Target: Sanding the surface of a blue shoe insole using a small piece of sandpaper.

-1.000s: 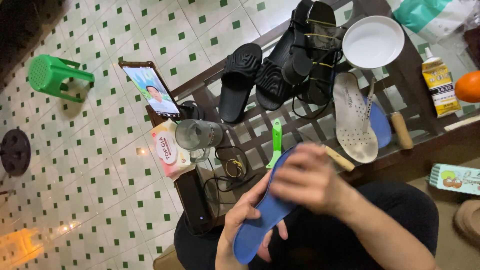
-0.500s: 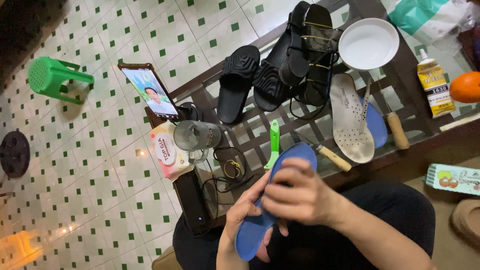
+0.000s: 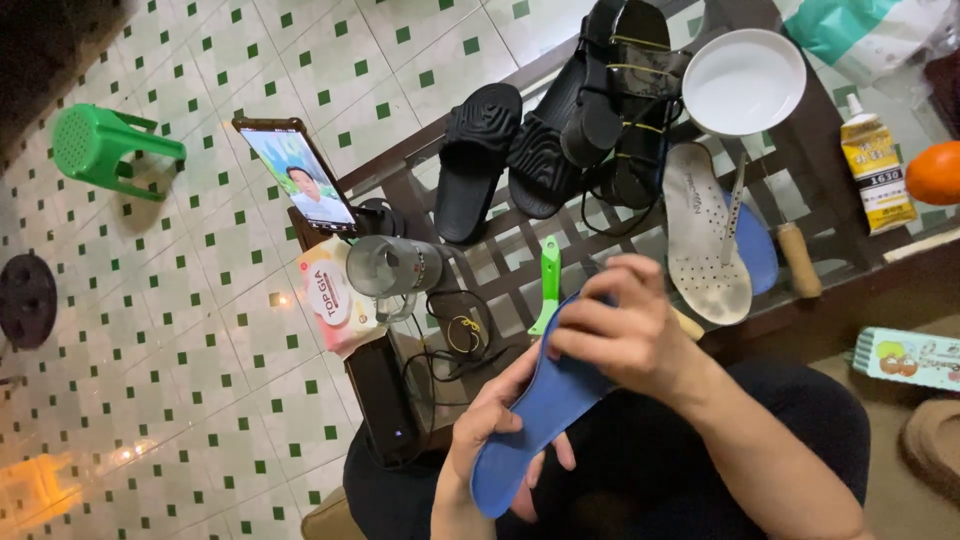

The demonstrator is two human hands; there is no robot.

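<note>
From the head camera I look down on my lap, and both my hands are on a blue shoe insole [image 3: 545, 410]. My left hand [image 3: 495, 420] cups it from beneath near the lower end, fingers curled around the edge. My right hand [image 3: 625, 335] is clamped on the upper end, fingers folded over the top, thumb side pressing toward the middle. The insole hangs in the air above my dark trousers, just in front of the slatted wooden table [image 3: 800, 130], touching nothing but my hands.

As for progress, I judge the work is mid-way: the insole is out of any shoe and is being handled. A white perforated insole [image 3: 700, 235] lies on the table with another blue piece [image 3: 757, 245] partly under it. A green-handled cutter [image 3: 549, 280] rests on the slats close to my right hand, untouched. I see no glue on the blue insole, and the glue bottle [image 3: 877, 170] stands well apart.

The insole itself looks flexible, bowed slightly along its length, an even matte blue, with a rounded heel end toward me. Its far end is hidden under my right hand.
</note>
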